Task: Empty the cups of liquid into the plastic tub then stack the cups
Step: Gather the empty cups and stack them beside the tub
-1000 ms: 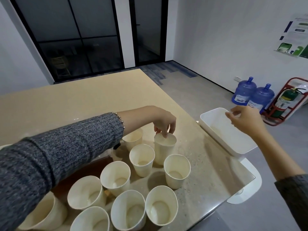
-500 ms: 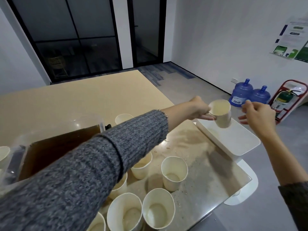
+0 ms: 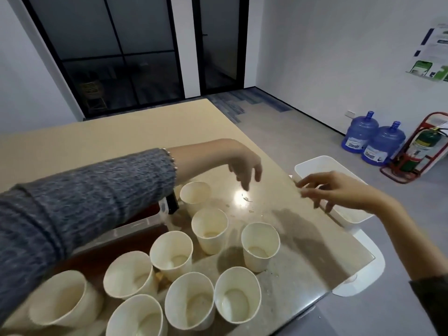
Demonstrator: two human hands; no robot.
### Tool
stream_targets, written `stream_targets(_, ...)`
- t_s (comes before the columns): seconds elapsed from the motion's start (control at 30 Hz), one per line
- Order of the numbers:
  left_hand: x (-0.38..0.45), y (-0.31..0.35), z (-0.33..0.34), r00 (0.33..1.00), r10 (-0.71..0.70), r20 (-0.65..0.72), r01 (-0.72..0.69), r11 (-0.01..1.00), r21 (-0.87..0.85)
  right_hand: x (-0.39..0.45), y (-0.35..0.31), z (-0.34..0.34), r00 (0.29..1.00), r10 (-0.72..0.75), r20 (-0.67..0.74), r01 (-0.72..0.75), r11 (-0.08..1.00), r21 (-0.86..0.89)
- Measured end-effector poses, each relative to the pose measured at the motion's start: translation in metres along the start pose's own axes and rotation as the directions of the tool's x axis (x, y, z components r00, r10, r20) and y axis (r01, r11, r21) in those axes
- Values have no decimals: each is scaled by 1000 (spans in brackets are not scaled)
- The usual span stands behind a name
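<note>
Nine paper cups (image 3: 211, 231) I count, upright and clustered at the lower centre and lower left of the frame on the bench (image 3: 286, 241), most with a little pale liquid showing at the bottom. My left hand (image 3: 244, 166) hangs above the bench at mid-frame, fingers pointing down and loosely spread, nothing in it, just right of the topmost cup. My right hand (image 3: 332, 189) hovers at centre right, fingers splayed and relaxed, gripping nothing, right over the near rim of the white plastic tub (image 3: 315, 163). The tub sits off the bench's right edge on a white stand (image 3: 368, 270). There are wet spots and a bright glare on the benchtop between my hands. A clear container of brown liquid (image 3: 131, 221) peeks out under my grey sleeve (image 3: 84, 202). In the far upper right stand two blue water bottles (image 3: 373, 139) and a fire extinguisher (image 3: 419, 151).
</note>
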State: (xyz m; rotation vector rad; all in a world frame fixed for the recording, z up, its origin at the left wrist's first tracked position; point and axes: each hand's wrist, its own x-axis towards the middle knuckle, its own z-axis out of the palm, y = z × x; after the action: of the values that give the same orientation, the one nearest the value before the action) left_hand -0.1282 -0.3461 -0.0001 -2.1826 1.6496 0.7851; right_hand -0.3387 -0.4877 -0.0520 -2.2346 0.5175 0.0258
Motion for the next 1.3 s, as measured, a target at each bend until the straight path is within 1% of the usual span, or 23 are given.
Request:
stream_targets(0.1,-22,-18,3,991,3,132,-11,998,61,3,-25,27,979,-33,203,34,999,-2)
stream_targets(0.17,-30,-25,10,979,-5,202,-9,998,68,6,-37,44,957,-49,286,55,998,-10)
stream_targets(0.23,-34,-28,19,972,-13,235,-3,998,69,9,-46,57,939,-58,340,80,995,-51)
stream_targets(0.33,-35,-29,30,961,1,276,-9,1000,25,15,-52,71,936,-46,349,112,979,-172)
stream_targets(0.4,-37,-28,36,959,8,284,-18,999,31,17,-55,77,939,-37,342,130,959,-253)
stream_targets(0.53,-39,-28,51,974,27,225,-48,995,88,18,-58,85,947,-59,317,175,920,-351)
stream_targets(0.63,-39,-30,66,991,66,114,-79,990,113,19,-58,85,963,-70,259,171,904,-391)
stream_targets(0.73,-34,-35,78,994,105,-17,-101,986,135,17,-56,69,986,-29,166,88,927,-364)
stream_targets(0.8,-32,-36,82,989,127,-78,-112,977,182,16,-48,48,998,3,55,18,923,-384)
stream_targets(0.87,-31,-36,82,981,147,-129,-117,969,216,15,-36,21,994,12,-111,-57,908,-415)
stream_targets(0.93,-31,-35,79,974,158,-164,-124,972,200,16,-22,-3,946,34,-322,-162,910,-381)
stream_targets(1.0,-30,-34,72,967,174,-187,-141,974,175,16,-5,-22,853,43,-520,-257,902,-347)
stream_targets(1.03,-29,-31,67,963,183,-200,-151,974,168,16,5,-30,811,34,-585,-290,890,-351)
stream_targets(1.07,-28,-29,62,958,190,-213,-157,974,162,17,16,-36,789,27,-614,-313,877,-364)
stream_targets(1.1,-28,-25,56,950,207,-235,-170,971,166,17,26,-41,795,37,-606,-336,858,-388)
stream_targets(1.17,-26,-15,43,924,249,-290,-204,963,176,16,46,-45,843,119,-524,-398,795,-458)
stream_targets(1.2,-25,-9,36,906,276,-321,-227,957,181,14,53,-46,852,175,-494,-434,764,-477)
stream_targets(1.23,-23,-5,28,884,303,-356,-251,950,185,12,58,-47,848,217,-484,-463,748,-475)
stream_targets(1.3,-13,6,14,832,337,-441,-286,941,179,8,64,-46,834,263,-486,-493,750,-440)
